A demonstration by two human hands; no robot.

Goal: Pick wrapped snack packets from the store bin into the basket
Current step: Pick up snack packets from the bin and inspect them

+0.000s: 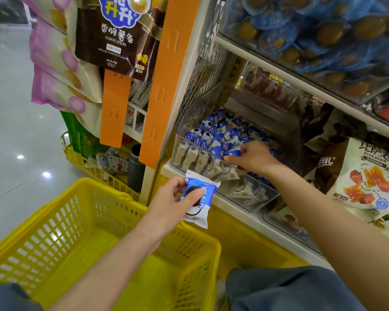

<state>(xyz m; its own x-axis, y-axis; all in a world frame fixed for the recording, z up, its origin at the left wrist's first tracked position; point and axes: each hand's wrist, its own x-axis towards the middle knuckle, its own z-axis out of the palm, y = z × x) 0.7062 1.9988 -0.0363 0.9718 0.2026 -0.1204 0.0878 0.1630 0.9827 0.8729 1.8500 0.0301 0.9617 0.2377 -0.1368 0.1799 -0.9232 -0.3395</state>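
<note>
View from a head-worn camera, looking down at a store shelf and two bare arms. At the near left, a yellow plastic basket with slotted walls sits low in front of the person; no packets can be seen inside it. The left hand is held just over the basket's far right rim, fingers and thumb curled around a blue and white wrapped snack packet printed with a dark sandwich cookie. To the right and a little farther away, a clear plastic bin stands on a white shelf, filled with many more blue and white packets. The right hand reaches over the bin's front wall, its thumb and fingertips pinching one blue packet that lies on top of the pile. Left of the bin, an orange upright strip runs up the shelf edge, and a brown potato sticks bag hangs at the far left. Blue egg packs fill the shelf above. The person's denim-clad knee shows at the near right.
</note>
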